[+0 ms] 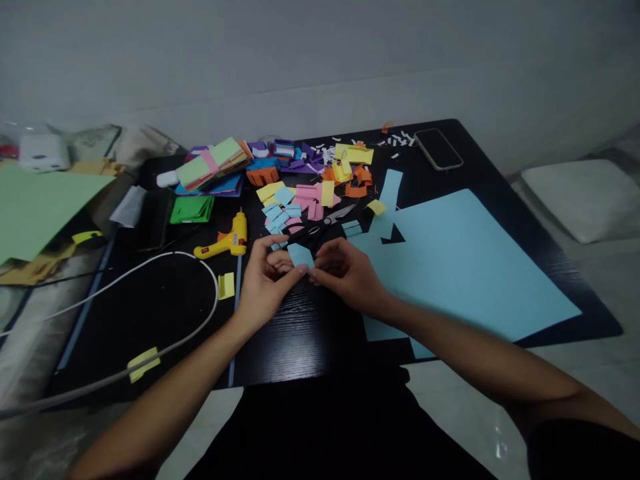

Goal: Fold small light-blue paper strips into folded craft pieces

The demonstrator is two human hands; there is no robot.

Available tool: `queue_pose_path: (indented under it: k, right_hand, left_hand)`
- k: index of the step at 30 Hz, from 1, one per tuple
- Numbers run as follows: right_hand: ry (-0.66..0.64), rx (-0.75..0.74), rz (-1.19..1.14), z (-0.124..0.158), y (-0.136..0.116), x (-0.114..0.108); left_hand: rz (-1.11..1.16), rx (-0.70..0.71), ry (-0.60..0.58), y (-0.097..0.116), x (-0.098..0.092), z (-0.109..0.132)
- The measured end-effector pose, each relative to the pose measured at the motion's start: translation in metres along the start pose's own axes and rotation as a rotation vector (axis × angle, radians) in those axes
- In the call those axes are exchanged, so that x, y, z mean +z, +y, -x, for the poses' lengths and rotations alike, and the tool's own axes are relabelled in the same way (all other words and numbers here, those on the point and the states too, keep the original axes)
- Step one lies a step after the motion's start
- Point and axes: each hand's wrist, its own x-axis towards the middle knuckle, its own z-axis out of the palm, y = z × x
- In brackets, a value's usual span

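Observation:
A small light-blue piece of paper (300,256) is held up between my two hands over the black table. My left hand (267,280) pinches its lower edge with the thumb, the fingers curled behind it. At its right lower corner, my right hand (350,273) closes thumb and fingertips on the same piece. Just beyond the hands lie black-handled scissors (330,220), their blades pointing right. Small folded light-blue papers (280,217) are heaped past my left hand. A large light-blue sheet (450,260) with a cut-out notch spreads under and beyond my right forearm.
A yellow glue gun (227,239) lies left of my hands, near a looping white cable (207,267). Stacked coloured papers (215,165), green paper pieces (193,210) and pink and orange folded scraps (357,181) line the back. A phone (439,149) rests at the far right.

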Motion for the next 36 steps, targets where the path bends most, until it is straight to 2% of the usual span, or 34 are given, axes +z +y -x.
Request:
queue_pose_path:
  k: [6,13,21,36]
  right_hand:
    - [-0.005,-0.043,0.147,0.001,-0.004,-0.001]
    - [0.042,-0.118,0.147,0.000,-0.006,-0.002]
    - [0.061,-0.088,0.087,-0.001,-0.005,-0.001]
    - [-0.038,-0.016,0.021,-0.004,-0.012,-0.004]
  left_hand:
    - [-0.012,-0.024,0.003,0.001,0.000,-0.001]
    - [-0.030,-0.028,-0.090,0.003,0.000,0.002]
    - [-0.105,0.064,-0.088,0.003,-0.004,0.004]
    - [-0.067,-0.007,-0.136,0.011,-0.004,0.002]
